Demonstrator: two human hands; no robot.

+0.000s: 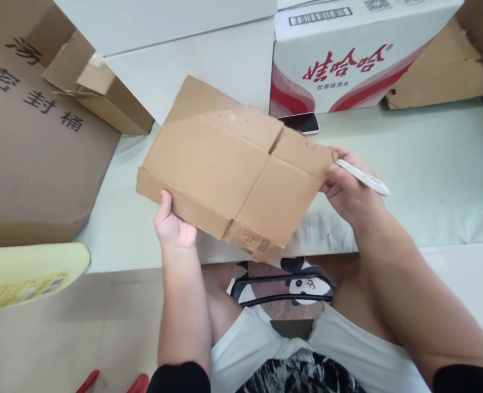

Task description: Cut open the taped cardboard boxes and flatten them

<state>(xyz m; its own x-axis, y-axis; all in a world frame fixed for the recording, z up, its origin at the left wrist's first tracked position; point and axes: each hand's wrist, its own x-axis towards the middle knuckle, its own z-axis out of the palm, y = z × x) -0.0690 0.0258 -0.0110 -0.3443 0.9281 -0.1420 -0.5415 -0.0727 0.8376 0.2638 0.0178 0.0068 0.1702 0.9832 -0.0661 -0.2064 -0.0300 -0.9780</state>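
Observation:
A flattened brown cardboard box (228,166) is held up over the pale green surface (429,180), tilted with its left end nearer me. My left hand (171,224) grips its lower left edge, thumb on top. My right hand (347,188) pinches the right corner of the cardboard and also holds a white pen-like tool (364,177) that sticks out to the right.
A white carton with red print (347,54) stands behind, a phone (302,123) lying in front of it. Large brown boxes (32,136) stand at the left and torn cardboard (441,71) at the back right. A yellow object (24,273) lies at the lower left, red handles (114,382) at the bottom.

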